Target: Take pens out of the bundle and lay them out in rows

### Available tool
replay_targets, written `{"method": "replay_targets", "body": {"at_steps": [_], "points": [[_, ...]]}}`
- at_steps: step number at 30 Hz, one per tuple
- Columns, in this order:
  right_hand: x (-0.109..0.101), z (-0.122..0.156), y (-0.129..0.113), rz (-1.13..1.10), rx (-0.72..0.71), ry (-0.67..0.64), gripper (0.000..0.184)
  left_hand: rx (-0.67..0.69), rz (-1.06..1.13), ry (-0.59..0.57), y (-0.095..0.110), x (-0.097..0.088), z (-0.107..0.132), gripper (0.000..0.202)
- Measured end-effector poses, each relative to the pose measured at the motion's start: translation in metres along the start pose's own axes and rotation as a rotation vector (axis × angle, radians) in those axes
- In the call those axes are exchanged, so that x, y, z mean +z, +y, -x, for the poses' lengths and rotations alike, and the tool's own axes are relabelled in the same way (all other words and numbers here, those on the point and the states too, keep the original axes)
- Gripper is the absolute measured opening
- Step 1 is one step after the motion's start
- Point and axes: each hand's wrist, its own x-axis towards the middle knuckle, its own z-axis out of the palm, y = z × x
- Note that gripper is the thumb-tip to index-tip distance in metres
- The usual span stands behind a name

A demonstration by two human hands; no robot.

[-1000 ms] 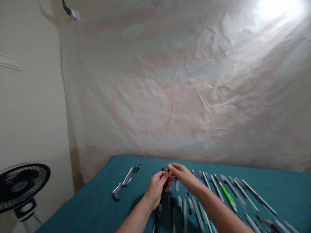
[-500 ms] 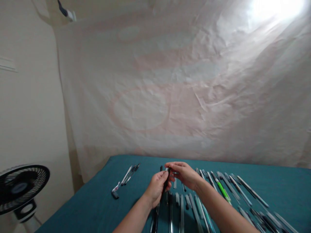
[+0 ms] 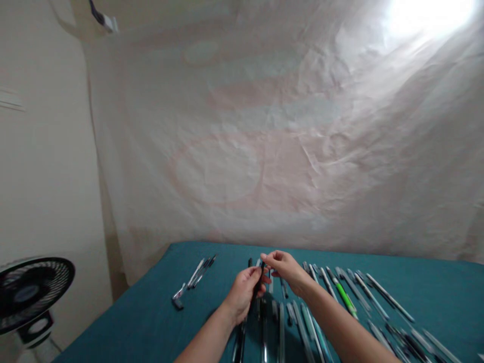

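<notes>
My left hand (image 3: 245, 292) is closed round a slim black pen (image 3: 257, 288), which stands at a slant over the table's middle. My right hand (image 3: 286, 269) is also closed, with thumb and forefinger pinched at the pen's upper end. A small pale piece shows beside that end; what it is I cannot make out. Under and in front of my hands lie several pens, among them a dark one (image 3: 263, 333) and a teal one (image 3: 321, 335).
Pens fill the table's right side, with a bright green one (image 3: 345, 295) among them. At the left lies a small group of pens (image 3: 202, 272) and a dark-ended item (image 3: 177, 300). A black fan (image 3: 32, 292) stands left of the teal-covered table (image 3: 139, 322). Behind hangs a pale sheet (image 3: 234, 171).
My right hand's fingertips have shifted slightly up along the pen. The left hand keeps its hold. The whole view has moved a little.
</notes>
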Motion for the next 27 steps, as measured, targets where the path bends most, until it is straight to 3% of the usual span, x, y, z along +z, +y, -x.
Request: {"method": "replay_targets", "body": {"at_steps": [4, 12, 19, 27], "points": [[0.001, 0.0, 0.001, -0.031, -0.048, -0.034, 0.034, -0.005, -0.005, -0.019, 0.0, 0.0, 0.001, 0.032], [-0.004, 0.002, -0.002, -0.236, 0.032, -0.239, 0.033, -0.015, 0.044, -0.023, -0.002, 0.0, 0.001, 0.03], [-0.003, -0.002, 0.008, -0.097, 0.015, -0.076, 0.032, -0.023, 0.027, -0.025, -0.005, -0.001, 0.0, 0.031], [-0.013, -0.005, -0.002, -0.247, 0.018, -0.032, 0.027, -0.037, 0.013, -0.012, -0.006, 0.001, 0.0, 0.032]]}}
